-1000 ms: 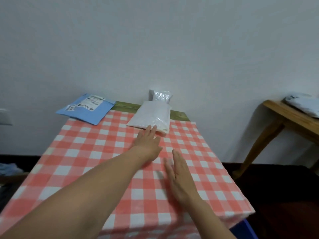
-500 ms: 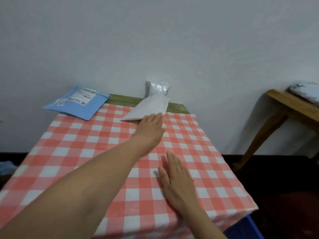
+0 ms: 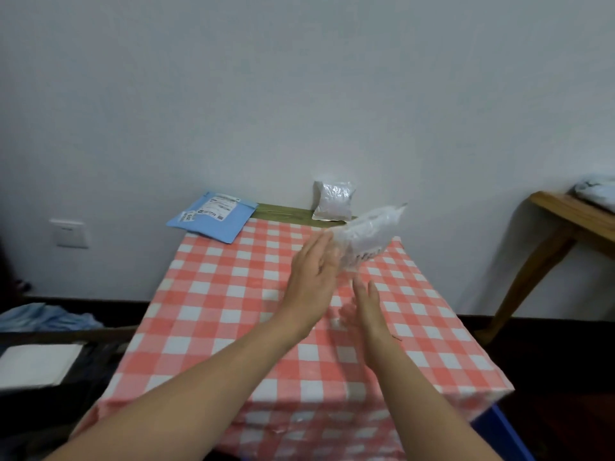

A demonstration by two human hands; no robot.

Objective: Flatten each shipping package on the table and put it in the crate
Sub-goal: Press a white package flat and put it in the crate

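Note:
My left hand (image 3: 312, 277) holds the near end of a white bubble-wrap package (image 3: 366, 237), which is lifted off the table and tilts up to the right; the grip itself is hidden behind the hand. Just below it, my right hand (image 3: 364, 304) hovers above the checked tablecloth (image 3: 233, 327) with straight fingers and holds nothing. A blue mailer (image 3: 213, 216) with a white label lies at the table's far left corner. At the back, a small silver package (image 3: 333, 201) leans against the wall. A blue crate corner (image 3: 499, 430) shows under the table's near right corner.
A wooden side table (image 3: 565, 214) stands to the right with a grey package (image 3: 595, 189) on it. On the floor at the left lie a white flat item (image 3: 36, 364) and blue cloth (image 3: 50, 319). The wall is right behind the table.
The white package was lying flat at the back of the table; my left hand has picked it up and swung it right. My right hand has lifted off the cloth.

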